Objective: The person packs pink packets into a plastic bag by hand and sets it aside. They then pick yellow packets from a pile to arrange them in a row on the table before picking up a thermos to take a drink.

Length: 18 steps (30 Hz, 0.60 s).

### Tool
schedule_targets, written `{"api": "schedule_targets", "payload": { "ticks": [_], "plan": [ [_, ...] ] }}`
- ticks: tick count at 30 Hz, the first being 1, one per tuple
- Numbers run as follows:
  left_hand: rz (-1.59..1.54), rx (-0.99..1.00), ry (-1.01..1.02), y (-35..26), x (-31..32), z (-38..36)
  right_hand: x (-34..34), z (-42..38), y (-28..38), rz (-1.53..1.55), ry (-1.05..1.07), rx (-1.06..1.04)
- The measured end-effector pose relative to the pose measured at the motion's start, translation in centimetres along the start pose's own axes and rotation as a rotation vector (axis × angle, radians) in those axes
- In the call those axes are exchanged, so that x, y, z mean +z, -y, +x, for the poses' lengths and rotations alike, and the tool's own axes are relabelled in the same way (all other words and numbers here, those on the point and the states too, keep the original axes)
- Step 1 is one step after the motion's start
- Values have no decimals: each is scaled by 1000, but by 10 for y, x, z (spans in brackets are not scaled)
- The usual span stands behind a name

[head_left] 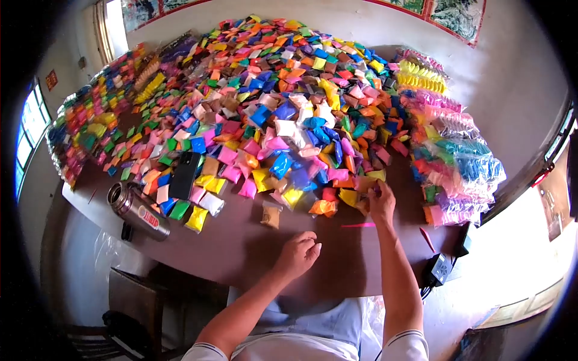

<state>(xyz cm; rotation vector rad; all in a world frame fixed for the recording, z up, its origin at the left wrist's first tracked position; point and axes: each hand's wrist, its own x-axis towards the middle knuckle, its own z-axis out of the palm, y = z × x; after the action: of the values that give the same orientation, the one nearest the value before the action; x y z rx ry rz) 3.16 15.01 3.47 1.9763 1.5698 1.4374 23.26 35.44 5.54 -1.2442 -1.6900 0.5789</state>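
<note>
My right hand reaches to the near edge of a heap of small coloured packets. Its fingers are pinched together at a brownish packet, partly hidden by the fingertips. Close by lie a yellow packet and an orange packet. Over the near part of the table, my left hand is closed in a loose curl, and what it holds, if anything, is hidden. A brown packet lies apart from the heap, beyond my left hand. Between my right hand and the table top shows a thin pink strip.
A steel thermos lies tilted at the left, beside a black phone resting on packets. Clear bags of sorted packets are stacked along the right. A pink tool-like piece and a power adapter sit at the right edge.
</note>
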Motion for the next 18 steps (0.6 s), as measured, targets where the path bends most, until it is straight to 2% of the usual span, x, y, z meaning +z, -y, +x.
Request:
{"api": "schedule_targets", "payload": {
  "ticks": [2, 3, 4, 6, 8, 10, 11, 16, 17, 18],
  "plan": [
    [17, -5, -17, -3, -5, -12, -4, 5, -11, -371, -185, -81],
    [55, 2, -11, -4, -9, -18, -8, 4, -9, -365, -166, 17],
    [93, 9, -6, -6, -13, -23, -8, 1, -8, -357, -161, 7],
    [91, -50, -41, -16, -23, -37, -12, -14, -3, -403, -65, -148],
    [86, -103, -74, -23, -35, -48, -15, -27, 5, -390, -66, -160],
    [90, -132, -94, -25, -52, -64, -22, -35, 2, -341, 159, -83],
    [133, -117, -103, -24, -61, -70, -20, -38, 1, -251, 29, -152],
    [325, -194, -179, -3, -105, -101, -19, -52, -13, -319, -121, -104],
    [283, -287, -203, 0, -113, -105, -19, -57, -8, -347, -146, -185],
    [284, -282, -202, 3, -120, -105, -19, -63, 1, -375, -168, -264]
  ]
}}
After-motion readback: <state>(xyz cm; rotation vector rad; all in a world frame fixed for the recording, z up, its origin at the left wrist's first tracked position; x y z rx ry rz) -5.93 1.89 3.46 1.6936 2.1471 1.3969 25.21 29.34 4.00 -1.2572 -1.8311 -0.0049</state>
